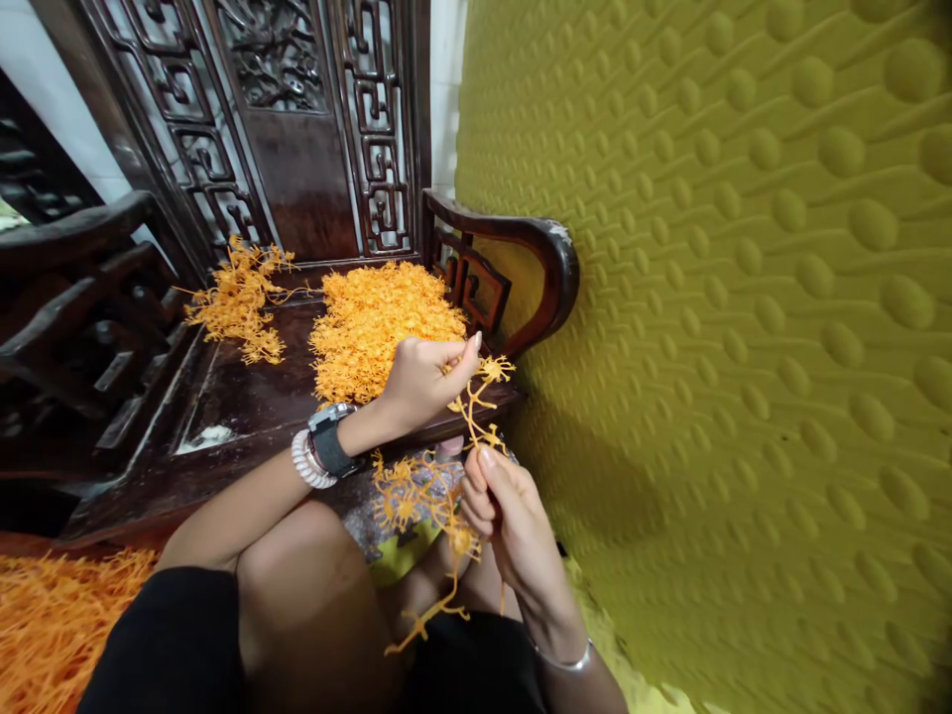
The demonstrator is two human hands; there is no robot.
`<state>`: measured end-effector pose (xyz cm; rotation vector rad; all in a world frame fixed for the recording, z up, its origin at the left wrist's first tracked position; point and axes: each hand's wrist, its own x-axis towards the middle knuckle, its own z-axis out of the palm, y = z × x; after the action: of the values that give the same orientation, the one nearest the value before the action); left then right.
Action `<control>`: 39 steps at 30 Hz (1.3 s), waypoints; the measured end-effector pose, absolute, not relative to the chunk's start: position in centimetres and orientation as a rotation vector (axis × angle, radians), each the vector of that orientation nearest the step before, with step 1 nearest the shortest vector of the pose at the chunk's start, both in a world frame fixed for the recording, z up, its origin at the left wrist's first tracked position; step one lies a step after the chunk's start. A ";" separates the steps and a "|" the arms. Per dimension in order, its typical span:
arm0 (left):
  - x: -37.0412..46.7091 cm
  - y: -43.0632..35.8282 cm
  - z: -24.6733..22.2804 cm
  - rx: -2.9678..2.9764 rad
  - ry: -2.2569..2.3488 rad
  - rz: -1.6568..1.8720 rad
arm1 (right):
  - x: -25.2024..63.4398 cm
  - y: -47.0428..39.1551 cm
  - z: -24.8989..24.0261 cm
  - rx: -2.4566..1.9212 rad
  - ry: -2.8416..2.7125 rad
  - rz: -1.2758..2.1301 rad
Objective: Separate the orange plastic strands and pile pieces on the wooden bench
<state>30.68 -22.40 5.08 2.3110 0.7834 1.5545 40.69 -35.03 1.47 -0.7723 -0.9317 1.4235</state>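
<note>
My left hand (423, 382) pinches the top end of a thin orange plastic strand with small flower-like pieces (476, 407), just above the front edge of a dark carved wooden chair (245, 397). My right hand (513, 526) grips the same strand lower down, over my lap. A tangle of more orange strands (409, 496) hangs between my hands and my knee. A watch and a white beaded bracelet sit on my left wrist.
On the chair seat lie a dense orange pile (379, 322) and a looser bunch (238, 297) to its left. More orange strands (52, 625) cover the floor at bottom left. A yellow-green embossed wall (744, 347) stands close on the right.
</note>
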 end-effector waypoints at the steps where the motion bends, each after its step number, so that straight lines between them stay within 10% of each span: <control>1: 30.7 -22.3 5.0 2.343 0.765 1.558 | 40.7 -35.0 1.7 -0.764 -0.929 1.441; 12: 22.9 -17.6 7.7 1.664 1.100 1.967 | 41.5 -39.4 0.4 -0.711 -0.794 1.620; 19: 27.6 -21.1 5.9 1.751 0.731 1.116 | 41.7 -35.4 0.4 -0.736 -0.928 1.623; 39: 27.9 -21.0 5.1 1.793 0.698 0.818 | 42.7 -32.3 -0.2 -0.502 -0.943 1.858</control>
<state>27.91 -21.04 5.06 1.7933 0.6979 0.8178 42.68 -32.30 -0.20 -0.5018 -0.9429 1.8579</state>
